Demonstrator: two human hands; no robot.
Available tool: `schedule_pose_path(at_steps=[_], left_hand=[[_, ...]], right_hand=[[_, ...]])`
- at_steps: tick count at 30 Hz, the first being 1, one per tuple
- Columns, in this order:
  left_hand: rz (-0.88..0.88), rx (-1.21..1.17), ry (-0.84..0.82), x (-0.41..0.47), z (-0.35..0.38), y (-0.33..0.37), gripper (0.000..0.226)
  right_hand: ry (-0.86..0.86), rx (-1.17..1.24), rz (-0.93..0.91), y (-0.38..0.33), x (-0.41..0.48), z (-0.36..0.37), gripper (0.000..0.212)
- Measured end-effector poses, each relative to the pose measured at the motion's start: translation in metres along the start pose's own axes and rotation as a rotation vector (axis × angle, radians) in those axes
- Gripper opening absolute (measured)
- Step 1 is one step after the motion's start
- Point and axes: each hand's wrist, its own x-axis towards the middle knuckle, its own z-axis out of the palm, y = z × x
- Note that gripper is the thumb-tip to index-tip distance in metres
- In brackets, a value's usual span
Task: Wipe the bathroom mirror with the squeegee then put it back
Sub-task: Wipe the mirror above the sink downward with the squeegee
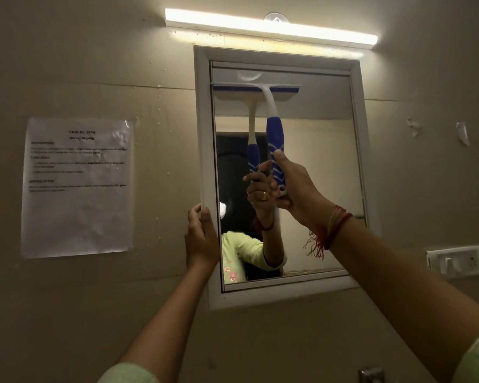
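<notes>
Squeegee (274, 139), blue-and-white plastic, blade at top of white-framed rectangular mirror (315, 175); right hand (291, 186) grips handle, left hand (202, 239) grips frame edge. Risk: low grip may tilt blade, leaving streaks.

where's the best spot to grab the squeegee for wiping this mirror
Take the squeegee by its blue handle, low down, coming from the right and below as the right hand does. The blade lies across the top of the mirror and the handle hangs down, so that end is free.
</notes>
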Motion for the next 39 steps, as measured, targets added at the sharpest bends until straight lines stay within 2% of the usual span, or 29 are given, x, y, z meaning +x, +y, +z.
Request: schedule_pose_path(at_steps=[4, 11, 16, 20, 29, 32, 35, 39], left_hand=[[0.006, 0.002, -0.003, -0.001, -0.001, 0.001, 0.041], [0.018, 0.007, 0.005, -0.002, -0.001, 0.004, 0.042], [-0.001, 0.006, 0.009, -0.002, -0.001, 0.005, 0.042], [0.011, 0.014, 0.016, -0.002, -0.001, 0.005, 0.041], [0.025, 0.010, 0.016, -0.003, 0.000, 0.006, 0.041], [0.028, 0.011, 0.021, -0.003, 0.000, 0.006, 0.040], [0.029, 0.018, 0.032, -0.002, 0.000, 0.005, 0.038], [0.034, 0.012, 0.029, -0.002, 0.000, 0.005, 0.039]], right_hand=[[-0.052, 0.114, 0.054, 0.006, -0.005, -0.001, 0.044], [-0.012, 0.160, 0.109, 0.022, -0.017, -0.005, 0.042], [-0.091, 0.269, 0.219, 0.034, -0.024, -0.007, 0.043], [-0.039, 0.111, 0.153, 0.045, -0.031, -0.011, 0.041], [-0.042, 0.116, 0.147, 0.059, -0.045, -0.008, 0.037], [-0.025, 0.018, 0.115, 0.065, -0.052, -0.010, 0.038], [-0.034, 0.045, 0.121, 0.069, -0.060, -0.011, 0.035], [0.016, -0.040, 0.115, 0.076, -0.069, -0.013, 0.032]])
